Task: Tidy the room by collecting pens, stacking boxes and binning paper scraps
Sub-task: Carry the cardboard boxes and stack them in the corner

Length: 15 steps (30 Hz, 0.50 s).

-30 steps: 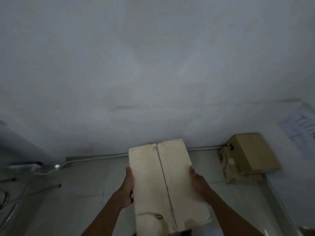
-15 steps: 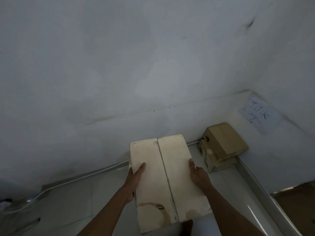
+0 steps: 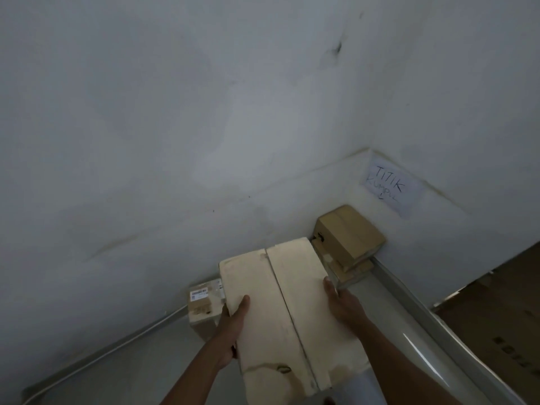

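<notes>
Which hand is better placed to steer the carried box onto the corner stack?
Right, probably: the right hand grips the pale cardboard box on the side nearest the brown stack; the left hand holds the far edge.

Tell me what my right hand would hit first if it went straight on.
Probably the lower brown box in the corner; your right hand, holding the pale box, points about there. Depth is unclear, so it might reach the wall.

the pale box [image 3: 280, 311] now overlaps the corner stack [image 3: 347, 238] at centre right of the frame. a small labelled box [image 3: 204, 305] comes into view behind it, lower centre.
</notes>
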Each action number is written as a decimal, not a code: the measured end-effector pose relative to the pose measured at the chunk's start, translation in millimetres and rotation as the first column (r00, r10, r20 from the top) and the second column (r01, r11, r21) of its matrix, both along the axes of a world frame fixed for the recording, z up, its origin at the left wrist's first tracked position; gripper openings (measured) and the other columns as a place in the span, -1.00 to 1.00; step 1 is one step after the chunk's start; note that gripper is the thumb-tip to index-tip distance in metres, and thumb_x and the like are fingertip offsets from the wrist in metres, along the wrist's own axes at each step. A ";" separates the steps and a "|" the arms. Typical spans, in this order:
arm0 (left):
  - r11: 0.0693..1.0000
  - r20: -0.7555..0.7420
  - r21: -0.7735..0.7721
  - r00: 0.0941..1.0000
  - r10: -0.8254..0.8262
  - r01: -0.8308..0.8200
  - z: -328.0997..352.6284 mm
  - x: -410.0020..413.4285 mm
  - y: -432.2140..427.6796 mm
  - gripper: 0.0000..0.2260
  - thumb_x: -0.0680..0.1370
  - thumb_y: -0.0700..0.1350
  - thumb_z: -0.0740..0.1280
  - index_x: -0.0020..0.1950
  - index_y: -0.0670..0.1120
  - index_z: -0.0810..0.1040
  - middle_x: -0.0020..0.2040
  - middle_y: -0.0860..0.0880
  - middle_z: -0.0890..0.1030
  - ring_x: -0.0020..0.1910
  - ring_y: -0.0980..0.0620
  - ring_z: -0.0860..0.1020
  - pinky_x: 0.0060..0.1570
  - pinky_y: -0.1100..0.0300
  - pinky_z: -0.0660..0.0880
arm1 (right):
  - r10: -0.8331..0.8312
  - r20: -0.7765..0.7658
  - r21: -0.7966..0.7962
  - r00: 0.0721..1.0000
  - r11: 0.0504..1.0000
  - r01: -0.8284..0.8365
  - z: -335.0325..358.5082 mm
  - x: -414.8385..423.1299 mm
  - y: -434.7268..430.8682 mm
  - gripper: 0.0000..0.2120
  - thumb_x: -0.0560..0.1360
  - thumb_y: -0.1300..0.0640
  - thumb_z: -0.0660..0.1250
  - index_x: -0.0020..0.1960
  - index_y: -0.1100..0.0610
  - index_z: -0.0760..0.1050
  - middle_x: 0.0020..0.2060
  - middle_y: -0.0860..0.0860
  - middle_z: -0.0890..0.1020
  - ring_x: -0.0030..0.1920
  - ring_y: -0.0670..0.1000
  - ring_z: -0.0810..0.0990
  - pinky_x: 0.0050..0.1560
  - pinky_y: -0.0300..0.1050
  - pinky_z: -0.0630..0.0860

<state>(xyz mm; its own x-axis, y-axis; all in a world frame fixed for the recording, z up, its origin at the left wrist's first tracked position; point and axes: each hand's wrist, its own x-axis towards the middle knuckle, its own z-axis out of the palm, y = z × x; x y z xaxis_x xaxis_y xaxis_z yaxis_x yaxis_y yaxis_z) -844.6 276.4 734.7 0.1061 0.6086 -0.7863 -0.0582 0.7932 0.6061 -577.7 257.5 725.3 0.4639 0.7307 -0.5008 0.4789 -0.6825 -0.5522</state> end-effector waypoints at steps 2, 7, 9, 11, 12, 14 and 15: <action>1.000 -0.025 -0.005 0.999 -0.027 0.027 2.0 26.4 4.9 -0.42 0.46 0.29 0.30 0.41 0.08 0.34 0.20 -0.08 0.58 0.11 -0.15 0.57 0.12 -0.22 0.52 | 0.004 -0.003 -0.008 1.000 1.000 -0.004 -0.6 26.3 2.2 -0.21 0.50 -0.41 -0.08 0.12 0.23 0.57 0.11 0.24 0.60 0.11 0.19 0.57 0.01 -0.08 0.39; 0.998 -0.075 -0.037 0.996 -0.045 0.043 3.4 88.7 20.4 -0.45 0.45 0.30 0.31 0.33 0.04 0.39 0.14 -0.11 0.62 0.08 -0.17 0.59 0.14 -0.28 0.50 | -0.003 -0.019 -0.010 1.000 1.000 0.003 -2.8 87.8 10.7 -0.23 0.51 -0.40 -0.07 0.07 0.23 0.58 0.07 0.24 0.61 0.09 0.18 0.58 0.03 -0.07 0.41; 0.997 -0.068 -0.052 0.995 -0.069 0.065 4.1 113.1 24.0 -0.42 0.44 0.32 0.30 0.33 0.01 0.43 0.13 -0.12 0.63 0.10 -0.18 0.60 0.14 -0.27 0.51 | 0.012 -0.019 0.004 1.000 1.000 -0.012 0.1 112.7 15.0 -0.29 0.51 -0.40 -0.07 -0.13 0.15 0.57 -0.05 0.19 0.62 -0.02 0.14 0.59 -0.05 -0.11 0.39; 0.997 -0.074 -0.049 0.995 -0.059 0.056 4.4 137.4 25.2 -0.40 0.45 0.31 0.30 0.39 0.04 0.37 0.19 -0.11 0.61 0.11 -0.17 0.60 0.12 -0.26 0.53 | 0.030 -0.016 0.016 0.999 0.999 -0.029 2.7 137.4 18.6 -0.35 0.51 -0.40 -0.07 -0.33 0.08 0.48 -0.19 0.13 0.59 -0.12 0.10 0.57 -0.11 -0.14 0.37; 0.998 -0.082 -0.043 0.996 -0.047 0.044 5.0 147.4 25.1 -0.39 0.46 0.31 0.29 0.42 0.06 0.32 0.21 -0.10 0.59 0.11 -0.16 0.60 0.10 -0.24 0.54 | 0.031 -0.019 0.027 0.999 0.999 -0.031 3.3 147.6 21.2 -0.37 0.51 -0.39 -0.07 -0.39 0.05 0.44 -0.24 0.11 0.57 -0.16 0.08 0.55 -0.14 -0.14 0.36; 0.998 -0.098 -0.045 0.994 -0.039 0.035 6.7 163.9 25.6 -0.39 0.47 0.31 0.28 0.43 0.07 0.29 0.24 -0.08 0.57 0.10 -0.14 0.60 0.07 -0.18 0.56 | 0.036 -0.027 0.042 0.999 0.999 -0.035 2.6 164.3 26.0 -0.37 0.51 -0.38 -0.05 -0.43 0.05 0.41 -0.35 0.06 0.54 -0.21 0.07 0.55 -0.18 -0.14 0.36; 0.998 -0.106 -0.052 0.993 -0.042 0.036 8.0 171.5 26.2 -0.39 0.47 0.31 0.28 0.43 0.06 0.30 0.25 -0.08 0.56 0.09 -0.13 0.60 0.04 -0.14 0.58 | 0.039 -0.031 0.044 0.999 0.998 -0.037 1.5 172.0 27.8 -0.37 0.52 -0.37 -0.04 -0.44 0.06 0.41 -0.39 0.04 0.52 -0.22 0.07 0.55 -0.20 -0.15 0.36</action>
